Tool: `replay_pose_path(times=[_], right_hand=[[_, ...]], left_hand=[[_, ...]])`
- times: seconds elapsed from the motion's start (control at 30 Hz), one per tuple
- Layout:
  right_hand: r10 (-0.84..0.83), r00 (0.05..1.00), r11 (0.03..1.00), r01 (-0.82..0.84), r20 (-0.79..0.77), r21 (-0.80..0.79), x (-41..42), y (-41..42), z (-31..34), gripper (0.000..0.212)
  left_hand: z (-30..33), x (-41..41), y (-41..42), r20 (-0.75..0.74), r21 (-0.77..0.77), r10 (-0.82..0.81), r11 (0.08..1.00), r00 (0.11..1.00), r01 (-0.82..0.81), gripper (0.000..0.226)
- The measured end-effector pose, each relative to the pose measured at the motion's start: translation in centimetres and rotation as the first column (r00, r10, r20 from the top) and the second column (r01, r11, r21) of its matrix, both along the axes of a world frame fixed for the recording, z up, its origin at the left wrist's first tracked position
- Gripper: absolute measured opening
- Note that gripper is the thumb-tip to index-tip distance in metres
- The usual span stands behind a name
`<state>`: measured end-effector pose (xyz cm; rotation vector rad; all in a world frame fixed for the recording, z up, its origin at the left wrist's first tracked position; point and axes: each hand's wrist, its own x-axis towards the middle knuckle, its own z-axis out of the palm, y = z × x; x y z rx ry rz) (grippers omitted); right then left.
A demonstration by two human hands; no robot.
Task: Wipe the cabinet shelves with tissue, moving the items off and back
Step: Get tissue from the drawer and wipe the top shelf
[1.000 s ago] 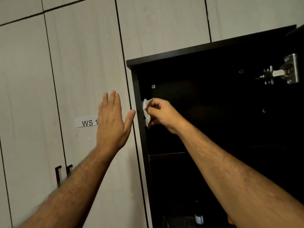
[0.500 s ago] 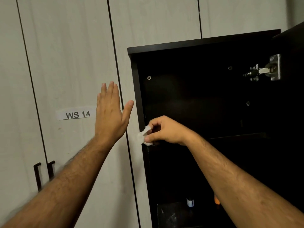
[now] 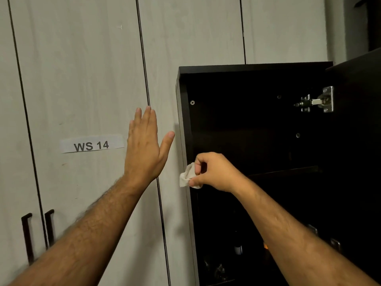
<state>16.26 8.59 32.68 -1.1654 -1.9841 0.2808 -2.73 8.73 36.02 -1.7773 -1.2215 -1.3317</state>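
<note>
A dark cabinet [image 3: 247, 69] stands open against pale wooden panels. My right hand [image 3: 214, 172] pinches a crumpled white tissue [image 3: 186, 175] against the cabinet's left front edge, level with a dark shelf [image 3: 288, 171]. My left hand [image 3: 146, 145] is raised with straight fingers, flat against the pale panel just left of the cabinet. The upper compartment looks bare. Below the shelf, small items sit deep in shadow, among them a dark bottle [image 3: 238, 247] and something orange [image 3: 266, 246].
The cabinet door [image 3: 360, 120] stands open at the right, with a metal hinge [image 3: 321, 101] at its top. A paper label reading WS 14 [image 3: 91, 144] is stuck on the pale panel. Two dark handles [image 3: 38, 234] sit lower left.
My right hand has slid the tissue down the cabinet's left edge from the upper compartment to shelf level. The view has shifted; my left hand stays on the panel.
</note>
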Motion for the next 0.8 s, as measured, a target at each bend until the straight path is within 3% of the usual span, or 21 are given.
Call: replay_pose_path(times=[0.07,0.17,0.27,0.4,0.5,0.6,0.67,0.8], right_hand=[[-0.078,0.996,0.994,0.081,-0.039,0.080,-0.7,-0.5,0.3,0.028],[-0.036,0.944,0.983,0.093,-0.329,0.159,-2.0,-0.6,1.3,0.032],[0.017,0.852,0.950,0.149,-0.523,0.274,-3.1,0.1,4.4,0.035],[0.173,0.635,0.978,-0.020,-0.753,0.208,-3.6,0.9,10.7,0.032],[0.199,0.522,0.980,-0.113,-0.829,0.165,-3.6,1.2,13.2,0.024],[0.219,0.565,0.975,-0.144,-0.795,0.167,-3.3,1.7,13.1,0.023],[0.225,0.670,0.974,-0.172,-0.708,0.147,-2.5,1.7,11.8,0.024],[0.194,0.927,0.981,-0.188,-0.320,0.049,0.0,1.2,7.0,0.025]], left_hand=[[-0.1,-0.2,0.0,0.005,0.002,-0.008,1.000,1.000,0.008,0.075],[-0.3,-0.8,0.0,0.008,0.013,-0.034,0.999,0.999,0.034,0.075],[-0.2,-1.1,0.1,-0.004,0.022,-0.061,0.998,0.998,0.061,0.075],[0.6,-1.2,-0.1,0.011,0.034,-0.076,0.997,0.997,0.076,0.076],[1.0,-1.2,-0.3,-0.004,0.047,-0.067,0.997,0.998,0.067,0.076],[1.2,-0.9,-0.3,0.003,0.046,-0.073,0.996,0.997,0.073,0.076],[1.1,-0.5,-0.3,0.001,0.055,-0.098,0.994,0.995,0.098,0.076],[0.8,0.5,-0.1,-0.007,0.056,-0.138,0.989,0.990,0.138,0.075]])
